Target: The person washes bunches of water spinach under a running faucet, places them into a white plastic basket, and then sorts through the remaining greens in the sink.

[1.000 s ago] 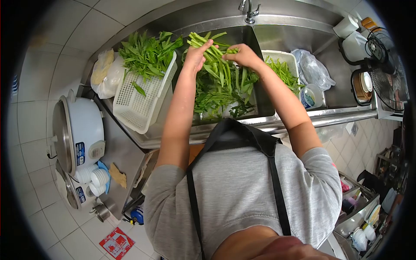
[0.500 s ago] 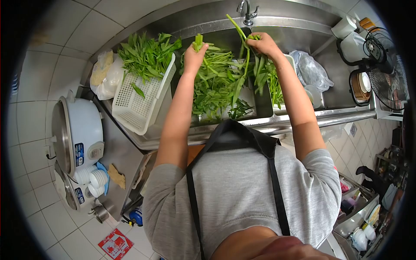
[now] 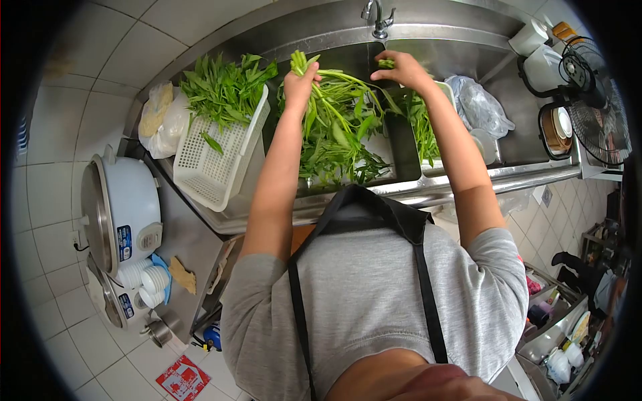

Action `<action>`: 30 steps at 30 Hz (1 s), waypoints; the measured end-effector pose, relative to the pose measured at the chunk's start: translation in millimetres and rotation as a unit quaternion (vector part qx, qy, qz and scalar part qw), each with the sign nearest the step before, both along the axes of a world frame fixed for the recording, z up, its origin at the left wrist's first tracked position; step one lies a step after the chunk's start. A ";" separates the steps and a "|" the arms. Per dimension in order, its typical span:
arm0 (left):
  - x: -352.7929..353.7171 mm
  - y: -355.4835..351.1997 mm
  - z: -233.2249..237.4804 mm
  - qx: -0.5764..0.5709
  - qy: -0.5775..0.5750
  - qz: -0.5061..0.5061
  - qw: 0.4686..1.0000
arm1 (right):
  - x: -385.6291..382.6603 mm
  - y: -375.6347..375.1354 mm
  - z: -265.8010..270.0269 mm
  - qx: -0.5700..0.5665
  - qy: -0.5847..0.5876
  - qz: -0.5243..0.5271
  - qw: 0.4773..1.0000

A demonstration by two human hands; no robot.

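My left hand is closed around a bunch of green stems, whose cut ends stick up above the fist. Leafy greens trail from it and lie over the left sink basin. My right hand, with thumb and fingers curved apart, is above the divider between the basins. A short piece of green stem shows at its fingers. Below that hand, more greens fill a white basket in the right basin. On the left, a white perforated basket holds leafy greens at its far end.
A faucet rises behind the basins. Clear plastic bags lie on the right, near a black fan. Another bag sits left of the perforated basket. A rice cooker and stacked white bowls stand at the left.
The long stem near my right hand is no longer upright there; stems now arch towards my left hand's bunch. My right hand's fingers have spread apart, and the leaves beneath it have moved left.
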State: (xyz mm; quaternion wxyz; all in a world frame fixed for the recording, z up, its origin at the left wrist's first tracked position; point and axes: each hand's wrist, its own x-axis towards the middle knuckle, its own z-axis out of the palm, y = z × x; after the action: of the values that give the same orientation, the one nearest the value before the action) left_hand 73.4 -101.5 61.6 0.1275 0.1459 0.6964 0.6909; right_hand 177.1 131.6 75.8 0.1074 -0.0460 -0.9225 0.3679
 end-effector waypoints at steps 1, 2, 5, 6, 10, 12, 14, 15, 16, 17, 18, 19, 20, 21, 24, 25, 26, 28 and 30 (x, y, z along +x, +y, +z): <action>-2.5 -4.9 -3.6 0.004 -0.013 0.027 1.000 | 1.1 3.4 -1.9 0.000 0.000 0.001 1.000; -4.8 -9.1 -7.1 0.008 -0.026 0.054 0.998 | 2.3 6.9 -3.7 -0.018 -0.035 0.005 0.999; -8.7 -20.0 -15.5 0.044 -0.057 0.070 0.995 | 14.1 -3.6 -2.0 -0.065 -0.097 0.021 0.993; -9.4 -20.0 -17.2 0.062 -0.072 0.072 0.993 | 12.2 -11.9 -7.2 -0.006 -0.099 -0.018 0.995; 0.8 -17.3 -11.3 0.091 -0.103 0.073 0.988 | -5.2 -20.6 -32.8 -0.048 -0.057 -0.091 0.993; 5.2 -16.3 -10.5 0.095 -0.097 0.072 0.988 | -11.4 -22.5 -35.1 -0.077 -0.036 -0.076 0.994; 8.9 -16.0 -10.8 0.106 -0.102 0.054 0.988 | -13.3 -24.3 -30.1 -0.190 -0.066 -0.025 0.979; 8.9 -17.8 -13.1 0.084 -0.089 0.047 0.991 | -15.1 -21.1 -30.7 -0.191 -0.067 -0.025 0.979; 7.8 -19.7 -14.8 0.085 -0.089 0.047 0.991 | -17.8 -16.0 -29.9 -0.249 -0.113 0.008 0.962; 6.7 -22.0 -16.4 0.028 -0.046 0.026 0.998 | -19.6 -11.9 -29.9 -0.306 -0.158 0.041 0.938; 7.2 -22.9 -14.1 -0.029 -0.002 0.005 1.000 | -19.1 -10.8 -27.0 -0.305 -0.158 0.042 0.938; 9.2 -23.6 -12.6 -0.048 -0.001 -0.004 0.999 | -18.6 -9.1 -23.8 -0.260 -0.142 0.049 0.954; 11.3 -24.5 -11.1 -0.047 -0.001 -0.003 0.999 | -18.0 -7.9 -21.0 -0.215 -0.125 0.057 0.967; 11.8 -25.7 -12.1 -0.073 0.026 -0.027 0.997 | -18.7 -6.2 -19.7 -0.214 -0.126 0.058 0.967; 15.5 -25.5 -10.3 -0.127 0.067 -0.052 0.988 | -18.9 -3.6 -16.2 -0.069 -0.128 0.058 0.988; 18.6 -25.3 -6.2 -0.181 0.074 -0.055 0.979 | -17.0 -4.2 -14.9 -0.003 -0.104 0.083 0.991; 21.6 -24.3 -2.0 -0.234 0.081 -0.057 0.967 | -16.1 -5.0 -13.2 0.064 -0.079 0.107 0.989; 23.9 -22.8 -3.2 -0.239 0.098 -0.046 0.965 | -20.8 -2.4 -26.9 0.067 -0.081 0.131 0.986; 24.3 -22.3 -4.9 -0.281 0.123 -0.035 0.951 | -21.2 -0.6 -33.5 0.069 -0.083 0.154 0.982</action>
State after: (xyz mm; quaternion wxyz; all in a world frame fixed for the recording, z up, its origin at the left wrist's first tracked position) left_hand 97.6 -123.7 56.6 0.1007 0.2128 0.8673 0.4385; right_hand 156.0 131.0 42.3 -0.0241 0.0738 -0.9476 0.3100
